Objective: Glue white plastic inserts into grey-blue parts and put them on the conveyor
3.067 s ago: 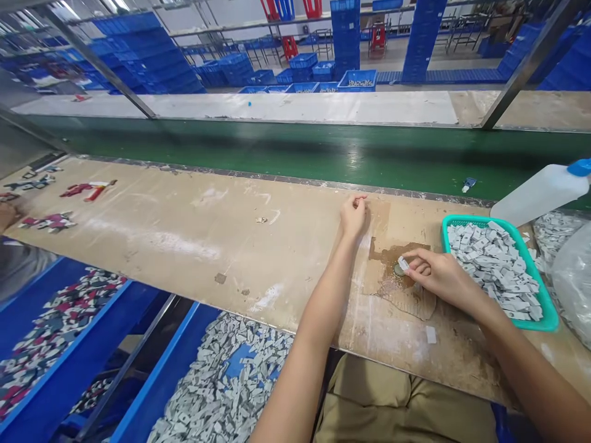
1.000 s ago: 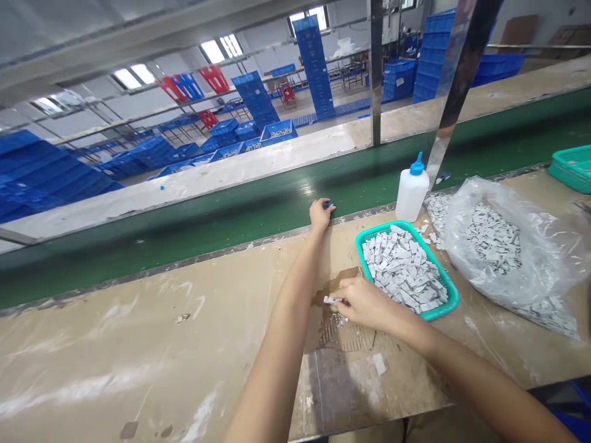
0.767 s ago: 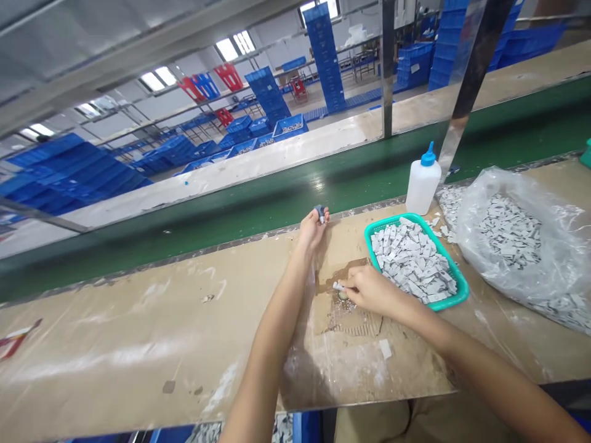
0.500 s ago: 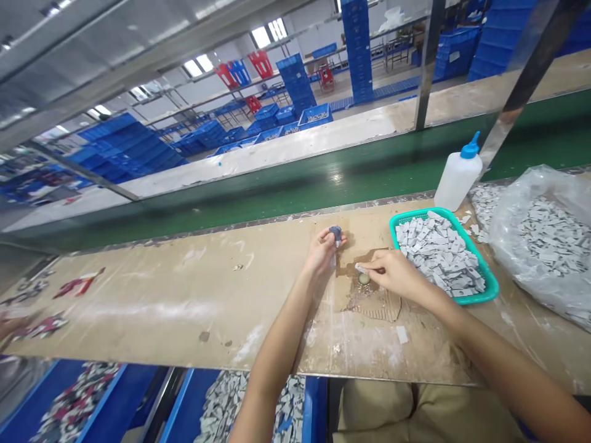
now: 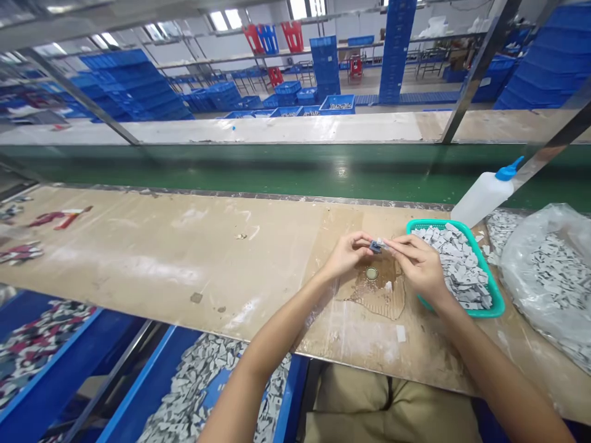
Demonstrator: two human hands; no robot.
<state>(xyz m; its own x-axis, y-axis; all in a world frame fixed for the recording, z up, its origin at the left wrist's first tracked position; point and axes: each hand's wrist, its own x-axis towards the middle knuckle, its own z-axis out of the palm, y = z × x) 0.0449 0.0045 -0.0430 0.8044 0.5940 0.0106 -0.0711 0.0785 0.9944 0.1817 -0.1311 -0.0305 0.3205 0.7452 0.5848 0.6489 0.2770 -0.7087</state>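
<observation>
At the far left of the worktop (image 5: pixel 184 258), small red-and-white pieces (image 5: pixel 60 218) lie scattered. Below its front edge sit an open blue bin (image 5: pixel 55 355) of mixed dark and red pieces and, further right, a blue bin (image 5: pixel 138 381) heaped with pale grey pieces. A green conveyor belt (image 5: pixel 295 172) runs along the far side of the worktop.

At the centre, the left hand (image 5: pixel 346 255) has its thumb and first fingers (image 5: pixel 362 242) pressed together, pinching a small dark blue piece (image 5: pixel 375 247). The right hand (image 5: pixel 418 264) pinches a pale grey tag (image 5: pixel 382 243) the same way, its other fingers loosely curled. The two pieces meet or nearly meet in the air, though they are too small to show whether they have joined. They are just above a small round dish (image 5: pixel 371 273) on a stained cardboard sheet (image 5: pixel 383 301).

A fingertip pinch with both hands close together looks right for parts this small, giving steady control while the pieces stay clear of the dish.

To the right are a teal basket (image 5: pixel 443 223) of pale grey tags (image 5: pixel 462 277), a white squeeze bottle (image 5: pixel 484 198) with a blue cap, and a clear plastic bag (image 5: pixel 549 271) of more tags
</observation>
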